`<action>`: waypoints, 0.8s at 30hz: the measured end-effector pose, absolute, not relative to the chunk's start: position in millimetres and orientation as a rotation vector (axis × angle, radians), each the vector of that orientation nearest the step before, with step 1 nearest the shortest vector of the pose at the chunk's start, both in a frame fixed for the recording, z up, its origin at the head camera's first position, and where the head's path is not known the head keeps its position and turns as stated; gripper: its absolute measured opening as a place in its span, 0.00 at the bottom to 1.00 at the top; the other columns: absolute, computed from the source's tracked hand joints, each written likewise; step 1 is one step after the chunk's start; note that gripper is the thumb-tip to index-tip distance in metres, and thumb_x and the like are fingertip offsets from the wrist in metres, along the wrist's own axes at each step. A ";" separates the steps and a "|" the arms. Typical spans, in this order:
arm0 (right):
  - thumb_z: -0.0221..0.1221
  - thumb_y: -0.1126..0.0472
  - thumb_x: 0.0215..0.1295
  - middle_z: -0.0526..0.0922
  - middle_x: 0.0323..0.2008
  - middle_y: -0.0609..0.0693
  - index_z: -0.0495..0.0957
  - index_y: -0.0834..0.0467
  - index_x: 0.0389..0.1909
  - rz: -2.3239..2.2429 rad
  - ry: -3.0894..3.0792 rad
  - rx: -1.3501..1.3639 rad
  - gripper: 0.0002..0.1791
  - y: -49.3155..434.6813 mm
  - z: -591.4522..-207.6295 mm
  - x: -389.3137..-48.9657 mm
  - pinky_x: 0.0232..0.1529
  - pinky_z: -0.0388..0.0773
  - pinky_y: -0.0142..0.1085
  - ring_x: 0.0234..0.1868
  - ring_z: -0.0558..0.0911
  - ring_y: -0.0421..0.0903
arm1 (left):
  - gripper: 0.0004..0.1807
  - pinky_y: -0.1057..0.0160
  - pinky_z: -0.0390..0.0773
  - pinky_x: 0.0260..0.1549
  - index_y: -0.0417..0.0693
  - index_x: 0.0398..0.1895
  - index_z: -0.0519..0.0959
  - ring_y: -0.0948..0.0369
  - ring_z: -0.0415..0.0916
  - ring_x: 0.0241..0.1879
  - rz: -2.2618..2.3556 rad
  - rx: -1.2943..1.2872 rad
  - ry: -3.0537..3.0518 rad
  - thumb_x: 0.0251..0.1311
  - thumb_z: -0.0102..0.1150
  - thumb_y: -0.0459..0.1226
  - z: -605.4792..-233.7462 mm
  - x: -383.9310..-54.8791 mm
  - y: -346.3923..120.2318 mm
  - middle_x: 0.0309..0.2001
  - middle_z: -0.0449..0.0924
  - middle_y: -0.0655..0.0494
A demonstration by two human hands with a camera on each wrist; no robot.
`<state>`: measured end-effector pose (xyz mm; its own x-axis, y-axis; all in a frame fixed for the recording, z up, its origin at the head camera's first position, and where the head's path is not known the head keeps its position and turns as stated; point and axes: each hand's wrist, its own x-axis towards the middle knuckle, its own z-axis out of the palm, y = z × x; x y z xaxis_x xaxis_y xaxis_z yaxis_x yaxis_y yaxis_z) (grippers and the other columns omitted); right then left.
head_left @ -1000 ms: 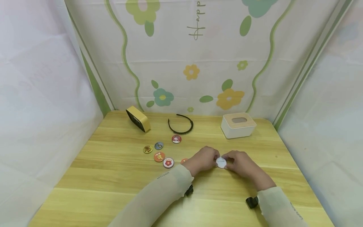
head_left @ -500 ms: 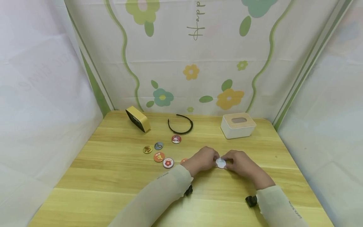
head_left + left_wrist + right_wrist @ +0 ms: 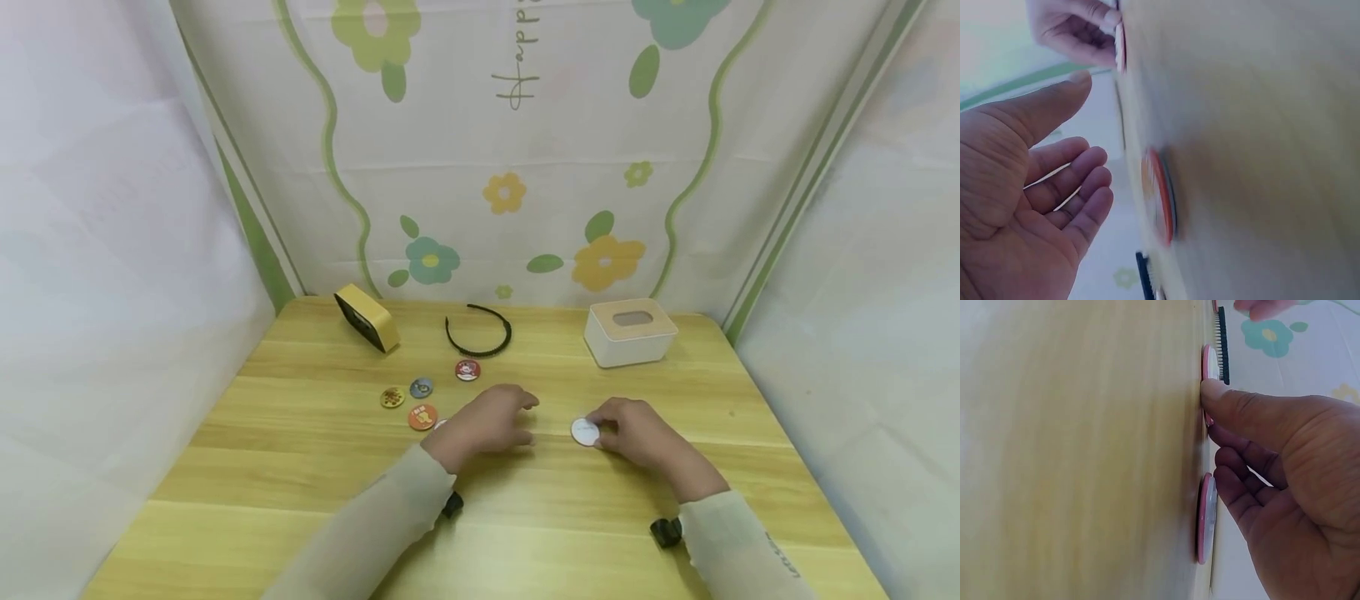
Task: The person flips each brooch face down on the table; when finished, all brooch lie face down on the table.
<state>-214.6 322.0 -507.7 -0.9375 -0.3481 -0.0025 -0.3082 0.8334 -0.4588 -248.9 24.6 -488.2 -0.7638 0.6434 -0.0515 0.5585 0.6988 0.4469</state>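
Observation:
In the head view, my right hand (image 3: 637, 431) pinches a round white-faced badge (image 3: 585, 432) at the table surface, thumb and fingertips at its edge. The right wrist view shows the pink rim of this badge (image 3: 1207, 362) at the thumb. A second pink-rimmed badge (image 3: 1206, 519) lies near the curled fingers, hidden from the head camera. My left hand (image 3: 491, 425) hovers left of the held badge, fingers parted, holding nothing. Beside it in the left wrist view lies an orange-rimmed badge (image 3: 1160, 197), hidden in the head view.
Left of the left hand lie orange (image 3: 422, 417), yellow (image 3: 392, 397), blue (image 3: 421, 387) and red (image 3: 467, 370) badges, and a partly covered white one (image 3: 441, 424). Behind are a yellow box-shaped object (image 3: 369, 318), a black headband (image 3: 480, 352) and a tissue box (image 3: 630, 333).
My left hand has let go of the white-faced badge and moved left, its fingers opening and its forearm covering part of the flower badge. The right hand stays at the white-faced badge.

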 end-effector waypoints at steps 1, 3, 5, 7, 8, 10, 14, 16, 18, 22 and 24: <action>0.75 0.61 0.68 0.91 0.53 0.51 0.90 0.57 0.56 -0.707 2.924 -0.523 0.17 322.3 -507.6 -214.1 0.60 0.84 0.56 0.57 0.88 0.56 | 0.33 0.56 0.74 0.74 0.49 0.73 0.80 0.55 0.77 0.72 0.629 0.952 2.700 0.68 0.76 0.48 -488.6 -248.0 18.7 0.69 0.83 0.55; 0.75 0.61 0.68 0.91 0.53 0.51 0.89 0.57 0.57 -0.703 2.920 -0.520 0.17 322.9 -507.7 -213.4 0.60 0.84 0.57 0.57 0.87 0.56 | 0.34 0.54 0.74 0.74 0.49 0.74 0.79 0.55 0.76 0.73 0.659 0.921 2.695 0.68 0.77 0.47 -489.1 -246.0 7.6 0.70 0.82 0.54; 0.74 0.61 0.69 0.90 0.54 0.51 0.89 0.57 0.58 -0.707 2.916 -0.511 0.18 323.5 -507.7 -213.1 0.61 0.83 0.57 0.58 0.87 0.57 | 0.34 0.53 0.74 0.74 0.49 0.74 0.79 0.54 0.75 0.74 0.687 0.897 2.688 0.67 0.77 0.46 -489.2 -244.8 -2.5 0.71 0.81 0.54; 0.74 0.61 0.69 0.90 0.55 0.51 0.89 0.56 0.58 -0.709 2.917 -0.501 0.18 324.0 -507.9 -213.1 0.62 0.83 0.57 0.59 0.87 0.57 | 0.33 0.52 0.74 0.74 0.48 0.74 0.79 0.53 0.74 0.75 0.708 0.889 2.682 0.68 0.76 0.45 -489.5 -244.7 -11.3 0.71 0.81 0.54; 0.74 0.61 0.69 0.90 0.55 0.51 0.89 0.56 0.58 -0.711 2.916 -0.497 0.18 324.2 -508.1 -213.2 0.62 0.83 0.57 0.59 0.87 0.57 | 0.32 0.51 0.74 0.74 0.48 0.73 0.80 0.53 0.75 0.74 0.718 0.884 2.676 0.68 0.77 0.44 -489.8 -244.6 -15.3 0.71 0.81 0.53; 0.74 0.61 0.69 0.90 0.55 0.51 0.89 0.56 0.58 -0.717 2.911 -0.493 0.18 324.5 -508.4 -213.4 0.62 0.83 0.58 0.60 0.87 0.57 | 0.32 0.51 0.75 0.73 0.46 0.71 0.81 0.52 0.76 0.72 0.716 0.886 2.671 0.66 0.78 0.43 -491.0 -245.1 -22.4 0.69 0.82 0.52; 0.74 0.61 0.70 0.90 0.55 0.51 0.89 0.56 0.58 -0.719 2.904 -0.498 0.17 324.5 -509.5 -213.9 0.62 0.83 0.57 0.60 0.87 0.57 | 0.31 0.52 0.78 0.69 0.44 0.67 0.84 0.52 0.81 0.65 0.674 0.917 2.683 0.61 0.82 0.41 -495.4 -246.4 -32.8 0.62 0.86 0.51; 0.73 0.61 0.70 0.90 0.55 0.51 0.89 0.56 0.58 -0.718 2.905 -0.498 0.17 324.4 -509.7 -214.1 0.61 0.83 0.57 0.59 0.87 0.57 | 0.30 0.53 0.80 0.66 0.44 0.64 0.85 0.54 0.82 0.60 0.638 0.945 2.701 0.58 0.83 0.41 -497.2 -247.2 -35.7 0.58 0.87 0.52; 0.74 0.61 0.70 0.90 0.55 0.51 0.89 0.56 0.58 -0.717 2.908 -0.495 0.17 324.1 -509.6 -214.2 0.61 0.83 0.57 0.59 0.87 0.57 | 0.26 0.55 0.80 0.61 0.44 0.59 0.87 0.56 0.82 0.54 0.620 0.969 2.706 0.58 0.83 0.39 -497.7 -247.2 -37.0 0.52 0.87 0.53; 0.73 0.60 0.70 0.90 0.55 0.51 0.89 0.56 0.58 -0.716 2.911 -0.500 0.17 323.4 -509.8 -214.2 0.62 0.83 0.57 0.59 0.87 0.57 | 0.15 0.58 0.75 0.47 0.47 0.46 0.87 0.59 0.74 0.42 0.594 0.992 2.712 0.59 0.82 0.37 -496.4 -246.3 -36.7 0.40 0.82 0.56; 0.73 0.60 0.70 0.90 0.55 0.51 0.89 0.56 0.58 -0.721 2.909 -0.501 0.17 323.1 -510.3 -213.9 0.62 0.83 0.57 0.59 0.87 0.57 | 0.12 0.59 0.72 0.44 0.47 0.41 0.86 0.61 0.70 0.38 0.588 0.995 2.716 0.60 0.81 0.37 -495.9 -245.5 -35.2 0.36 0.80 0.56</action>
